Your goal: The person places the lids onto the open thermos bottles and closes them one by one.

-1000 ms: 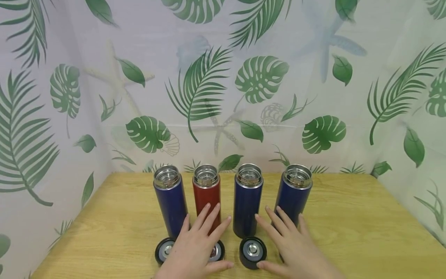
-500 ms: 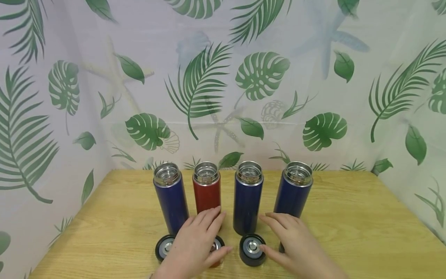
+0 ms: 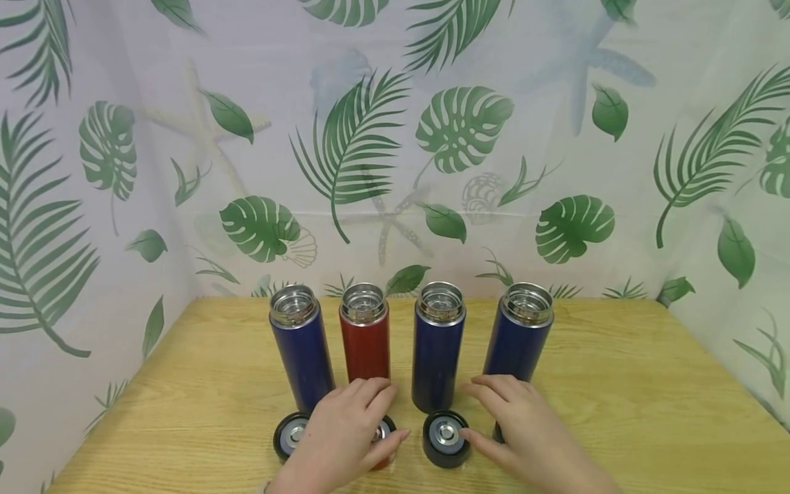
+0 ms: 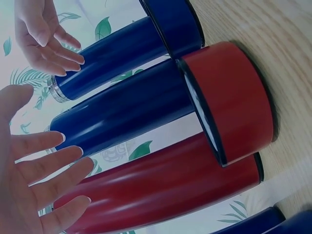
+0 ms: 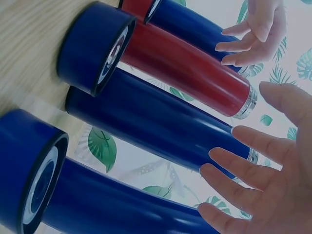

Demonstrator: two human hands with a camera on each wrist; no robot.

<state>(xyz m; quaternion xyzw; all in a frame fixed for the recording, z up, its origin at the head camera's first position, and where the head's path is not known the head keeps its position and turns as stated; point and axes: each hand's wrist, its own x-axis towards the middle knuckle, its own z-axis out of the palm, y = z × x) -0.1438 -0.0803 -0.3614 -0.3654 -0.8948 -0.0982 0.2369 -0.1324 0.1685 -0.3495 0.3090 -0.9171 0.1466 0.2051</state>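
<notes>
Uncapped flasks stand upright in a row: a blue flask (image 3: 304, 360) at far left, a red flask (image 3: 365, 343), then a blue flask (image 3: 437, 357) and another blue flask (image 3: 520, 346). Each has its lid in front, underside up. My left hand (image 3: 345, 436) hovers over the red lid (image 4: 231, 102), partly covering it and the left blue lid (image 3: 290, 436). Over the rightmost blue lid (image 5: 29, 170) is my right hand (image 3: 524, 432), its thumb tip overlapping the neighbouring blue lid (image 3: 446, 442) in the head view. Both hands are empty, fingers relaxed and slightly bent.
The flasks and lids share a wooden table (image 3: 629, 384). Behind it and along both sides hangs a white leaf-print cloth (image 3: 395, 158). Bare steel necks with screw threads top the flasks.
Both hands have drawn back slightly from the flasks, and their spread fingers have come together and bent. Flasks and lids stay put; the head view has tilted a little downward.
</notes>
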